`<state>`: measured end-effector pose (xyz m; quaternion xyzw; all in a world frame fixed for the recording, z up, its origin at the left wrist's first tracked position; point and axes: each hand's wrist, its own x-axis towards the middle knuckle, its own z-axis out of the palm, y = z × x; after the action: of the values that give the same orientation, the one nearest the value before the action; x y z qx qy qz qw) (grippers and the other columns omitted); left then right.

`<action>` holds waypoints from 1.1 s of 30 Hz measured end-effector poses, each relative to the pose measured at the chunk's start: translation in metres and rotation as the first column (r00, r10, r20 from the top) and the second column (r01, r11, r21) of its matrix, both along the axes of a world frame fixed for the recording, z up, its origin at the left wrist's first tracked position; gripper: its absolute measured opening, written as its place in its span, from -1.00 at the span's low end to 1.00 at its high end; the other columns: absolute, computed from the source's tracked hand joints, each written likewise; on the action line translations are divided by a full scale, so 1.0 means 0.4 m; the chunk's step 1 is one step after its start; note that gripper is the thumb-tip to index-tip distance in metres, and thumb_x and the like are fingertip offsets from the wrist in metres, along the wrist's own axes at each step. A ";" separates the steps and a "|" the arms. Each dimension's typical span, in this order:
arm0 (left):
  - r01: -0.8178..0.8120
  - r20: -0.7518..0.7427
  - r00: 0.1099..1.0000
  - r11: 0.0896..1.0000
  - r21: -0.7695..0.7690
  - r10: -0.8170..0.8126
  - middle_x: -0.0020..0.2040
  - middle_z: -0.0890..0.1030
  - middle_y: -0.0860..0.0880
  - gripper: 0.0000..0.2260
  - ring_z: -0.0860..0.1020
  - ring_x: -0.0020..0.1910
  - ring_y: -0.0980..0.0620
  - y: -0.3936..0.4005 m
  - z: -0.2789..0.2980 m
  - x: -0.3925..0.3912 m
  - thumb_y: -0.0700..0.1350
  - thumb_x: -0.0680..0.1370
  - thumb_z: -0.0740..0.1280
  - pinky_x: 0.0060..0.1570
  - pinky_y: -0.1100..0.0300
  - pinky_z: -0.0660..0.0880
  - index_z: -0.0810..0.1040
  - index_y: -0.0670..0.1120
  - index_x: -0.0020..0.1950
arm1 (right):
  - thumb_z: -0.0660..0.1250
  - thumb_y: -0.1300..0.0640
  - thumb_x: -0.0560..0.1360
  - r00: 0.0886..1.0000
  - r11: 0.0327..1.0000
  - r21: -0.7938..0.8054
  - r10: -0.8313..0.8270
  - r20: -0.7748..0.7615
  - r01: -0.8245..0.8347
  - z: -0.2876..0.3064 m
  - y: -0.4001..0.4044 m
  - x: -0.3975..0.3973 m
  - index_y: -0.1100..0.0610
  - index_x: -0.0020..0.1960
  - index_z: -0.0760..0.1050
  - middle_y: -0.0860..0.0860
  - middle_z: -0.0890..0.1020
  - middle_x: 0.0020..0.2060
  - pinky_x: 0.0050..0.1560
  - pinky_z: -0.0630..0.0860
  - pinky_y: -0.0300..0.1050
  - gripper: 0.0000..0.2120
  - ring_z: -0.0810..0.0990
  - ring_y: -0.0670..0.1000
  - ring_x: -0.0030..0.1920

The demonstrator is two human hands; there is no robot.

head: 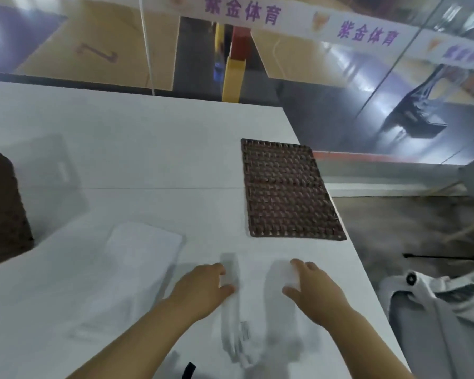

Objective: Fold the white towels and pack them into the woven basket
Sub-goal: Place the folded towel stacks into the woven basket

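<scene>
We see a white towel [238,318] held between both hands at the near edge of the white table [148,149], blurred by motion. Its long axis runs from the fingers back toward the person, with the far end pinched at the fingertips and the near end bunched and hanging in loose folds. A small sewn label [245,330] shows on it, its print too blurred to read.

The left hand [203,285] grips one upper corner, fingers and thumb curled round the cloth. The right hand [309,285] grips the other corner in the same way, so the towel lies between the two hands and just below them.

A second towel [137,261], already folded into a long flat stack, lies to the left of the left hand, its long axis running away from the person.

A dark woven lid [288,190] (flat, rectangular) lies beyond the right hand near the table's right edge. The dark woven basket [0,209] stands at the far left, partly cut off.

Purple characters reading 紫金体育 repeat on a white banner [298,23] overhead.
</scene>
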<state>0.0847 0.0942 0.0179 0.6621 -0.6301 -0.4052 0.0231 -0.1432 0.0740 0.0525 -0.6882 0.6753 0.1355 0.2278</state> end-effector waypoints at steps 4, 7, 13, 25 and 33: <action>-0.032 -0.122 0.991 0.986 0.162 0.053 0.21 0.50 0.01 -0.42 0.51 0.12 0.04 0.007 -0.085 -0.100 0.33 0.43 0.22 0.14 0.10 0.47 0.35 0.00 0.31 | 0.33 -0.09 0.49 0.969 0.974 0.040 -0.227 0.099 0.224 -0.073 0.036 -0.075 -0.01 0.50 -0.03 0.04 0.18 0.41 0.23 0.40 0.01 -0.26 0.36 0.13 0.33; -0.128 -0.140 0.977 0.967 0.219 0.161 0.25 0.44 -0.04 -0.37 0.49 0.16 -0.01 0.016 -0.117 -0.140 0.31 0.44 0.27 0.17 0.12 0.45 0.30 -0.06 0.35 | 0.33 -0.05 0.49 0.865 0.902 0.189 -0.428 0.263 0.389 -0.128 0.061 -0.089 0.01 0.53 -0.11 0.08 0.23 0.42 0.34 0.32 0.05 -0.20 0.34 0.15 0.36; -0.288 -0.182 0.922 0.919 0.270 0.343 0.16 0.52 -0.04 -0.43 0.53 0.09 -0.02 0.008 -0.146 -0.141 0.18 0.39 0.40 0.11 0.10 0.50 0.34 -0.09 0.26 | 0.31 -0.04 0.49 0.802 0.861 0.204 -0.509 0.313 0.467 -0.183 0.071 -0.064 0.07 0.51 -0.07 0.15 0.42 0.29 0.26 0.40 0.04 -0.23 0.45 0.18 0.25; -0.467 -0.368 0.706 0.789 0.399 0.604 0.03 0.59 -0.02 -0.55 0.59 -0.03 0.02 0.004 -0.140 -0.081 -0.03 0.33 0.54 -0.05 0.15 0.54 0.45 -0.10 0.11 | 0.32 -0.02 0.50 0.781 0.877 0.173 -0.479 0.400 0.449 -0.190 0.051 -0.003 0.07 0.46 -0.02 0.16 0.37 0.27 0.20 0.38 0.01 -0.30 0.45 0.21 0.22; -0.500 -0.425 0.749 0.854 0.142 0.509 -0.10 0.56 0.00 -0.53 0.58 -0.19 0.04 -0.010 -0.039 -0.049 -0.02 0.49 0.38 -0.26 0.22 0.47 0.12 0.12 0.20 | 0.37 0.07 0.49 0.667 0.863 0.082 -0.442 0.600 0.498 -0.157 0.016 0.021 -0.10 0.39 0.07 0.04 0.49 0.15 0.12 0.43 -0.09 -0.38 0.49 0.06 0.11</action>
<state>0.0651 0.0902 0.0021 0.6961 -0.4014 -0.5309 0.2694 -0.1350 0.0803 -0.0102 -0.5065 0.7272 -0.1827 0.4257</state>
